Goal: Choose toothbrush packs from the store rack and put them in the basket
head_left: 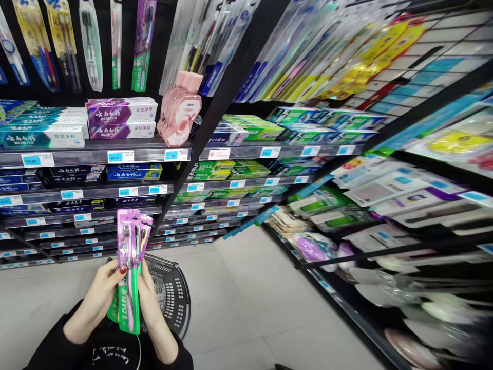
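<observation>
Both my hands hold pink-and-green Darlie toothbrush packs upright in front of me. My left hand grips the packs from the left, its fingers closed on the green lower part. On the right side my right hand wraps the same packs. Their pink tops stand above my fingers, with more than one pack fanned out. Just behind my hands a black shopping basket sits low on the floor.
Shelves of boxed toothpaste with blue price tags run along the left and centre. Hanging toothbrush packs line the top. Pink mouthwash bottles stand at a shelf end. More shelving lines the right of the grey tiled aisle.
</observation>
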Available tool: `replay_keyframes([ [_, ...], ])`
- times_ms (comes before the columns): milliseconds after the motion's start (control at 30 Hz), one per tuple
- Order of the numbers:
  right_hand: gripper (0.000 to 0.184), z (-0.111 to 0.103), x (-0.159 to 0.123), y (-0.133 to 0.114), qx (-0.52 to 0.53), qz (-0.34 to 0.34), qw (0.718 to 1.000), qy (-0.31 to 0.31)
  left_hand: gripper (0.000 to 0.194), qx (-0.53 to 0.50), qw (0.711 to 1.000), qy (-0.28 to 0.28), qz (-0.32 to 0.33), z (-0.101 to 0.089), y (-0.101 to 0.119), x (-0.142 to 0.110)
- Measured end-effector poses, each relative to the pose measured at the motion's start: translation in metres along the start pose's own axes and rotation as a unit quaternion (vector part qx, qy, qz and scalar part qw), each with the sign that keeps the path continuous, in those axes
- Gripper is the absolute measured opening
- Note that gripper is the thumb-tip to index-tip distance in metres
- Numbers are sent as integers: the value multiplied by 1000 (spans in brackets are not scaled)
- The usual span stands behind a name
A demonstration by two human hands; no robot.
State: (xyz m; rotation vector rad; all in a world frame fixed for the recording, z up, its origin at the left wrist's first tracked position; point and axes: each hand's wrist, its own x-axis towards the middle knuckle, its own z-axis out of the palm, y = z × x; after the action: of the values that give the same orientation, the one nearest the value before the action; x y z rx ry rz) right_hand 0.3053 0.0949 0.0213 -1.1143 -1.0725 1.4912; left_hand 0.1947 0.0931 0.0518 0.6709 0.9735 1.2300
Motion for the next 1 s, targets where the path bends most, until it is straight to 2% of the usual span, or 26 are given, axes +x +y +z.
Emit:
replay_keyframes([
  [167, 37, -8, -1, -1, -183, -42, 982, -5, 23, 20, 998, -62, -24, -4, 2, 0],
  [267, 38, -10, -2, -2, -241, -65, 968, -2, 24, 41, 996, -72, -12, -4, 1, 1],
  [467, 45, -7, -5, -2, -272, -112, 954, 60, 27, 80, 995, -59, 32, -4, -9, 4],
  [633, 49, -6, -6, -11, -321, -129, 937, 54, 33, 130, 987, -84, 44, -6, -11, 7],
  [833, 48, -7, -6, -16, -310, -137, 940, 32, 29, 156, 983, -95, 18, -14, -13, 7],
  [900, 52, -6, -6, -17, -291, -152, 943, 57, 29, 174, 981, -83, 34, -16, -14, 6],
  [967, 55, -6, -6, -18, -270, -188, 937, 116, 28, 210, 973, -64, 68, -16, -15, 6],
  [1000, 50, -6, -6, -19, -265, -209, 931, 141, 28, 229, 968, -55, 82, -16, -15, 6],
])
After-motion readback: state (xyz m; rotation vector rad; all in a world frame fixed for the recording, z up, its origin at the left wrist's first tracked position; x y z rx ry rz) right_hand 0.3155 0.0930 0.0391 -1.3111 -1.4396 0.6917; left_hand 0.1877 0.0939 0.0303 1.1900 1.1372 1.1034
